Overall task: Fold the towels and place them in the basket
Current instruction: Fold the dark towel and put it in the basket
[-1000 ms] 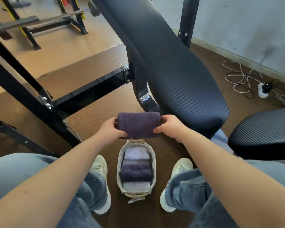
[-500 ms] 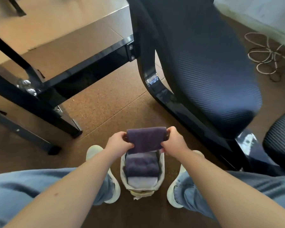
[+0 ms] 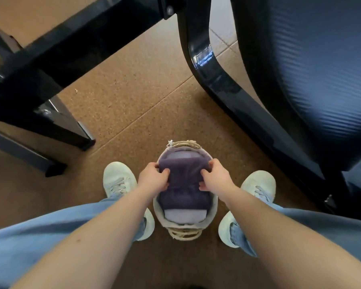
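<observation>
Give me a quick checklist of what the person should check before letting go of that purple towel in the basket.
1. Both hands grip the towel: left hand and right hand hold the folded purple towel at its sides: ok.
2. Towel over the basket: ok.
3. Fold intact: ok.
4. Towel fully seated between the others: cannot tell.
5. Light towel at the near end undisturbed: ok.
6. Basket upright on the floor between the shoes: ok.
</observation>
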